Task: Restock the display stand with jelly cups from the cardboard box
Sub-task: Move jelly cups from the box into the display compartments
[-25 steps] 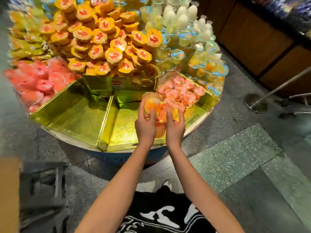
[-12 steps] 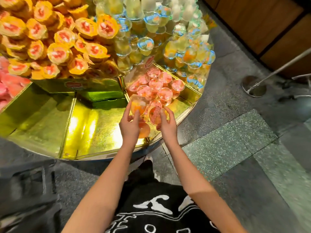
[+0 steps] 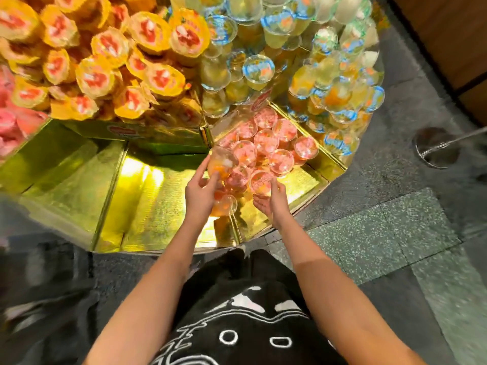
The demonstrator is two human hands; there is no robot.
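The round display stand (image 3: 147, 198) has gold-lined compartments. One wedge holds several clear jelly cups with pink lids (image 3: 266, 143). My left hand (image 3: 199, 193) holds a tilted orange jelly cup (image 3: 221, 163) between thumb and fingers at the near edge of that pile. A second orange cup (image 3: 226, 205) lies against its palm. My right hand (image 3: 272, 204) is beside it, palm turned left. Its straight fingertips touch a pink-lidded cup (image 3: 260, 181) at the front of the pile. The cardboard box is out of view.
Yellow-wrapped cups (image 3: 105, 67) are heaped at the back left, pink ones (image 3: 10, 122) at the far left, and clear blue-rimmed cups (image 3: 329, 83) at the back right. The gold compartment (image 3: 66, 185) to the left holds nothing. A metal post base (image 3: 437, 147) stands on the floor to the right.
Both hands have moved a little forward to the pink-lidded pile. My right hand's fingers have opened off the cups it held. The view has shifted right and closer.
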